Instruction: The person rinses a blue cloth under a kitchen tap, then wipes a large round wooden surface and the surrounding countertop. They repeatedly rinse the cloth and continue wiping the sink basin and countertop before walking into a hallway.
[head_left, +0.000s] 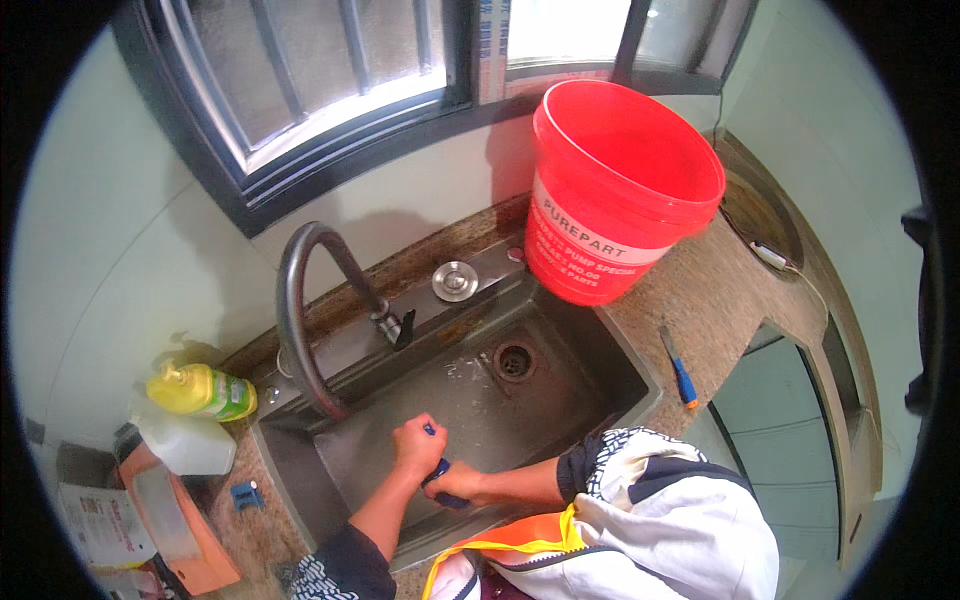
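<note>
Over the near side of the grey sink (400, 505), my left hand (416, 446) is closed in a fist around a slim dark blue object (437, 470). Just below it and to the right, my right hand (462, 482) grips the same object, its fingers wrapped round. Bits of dark blue show above the left fist, between the hands and below the right hand. Most of the object is covered, so its kind cannot be told. The dark curved faucet (300, 290) rises beyond my hands, and the drain (515, 361) lies farther right in the basin.
A large red bucket (600, 225) stands behind the sink's right end. A blue-handled screwdriver (681, 375) lies on the right counter. At left are a yellow soap bottle (205, 391), a white jug (185, 440) and a small blue item (246, 495). A metal strainer (455, 281) rests on the back ledge.
</note>
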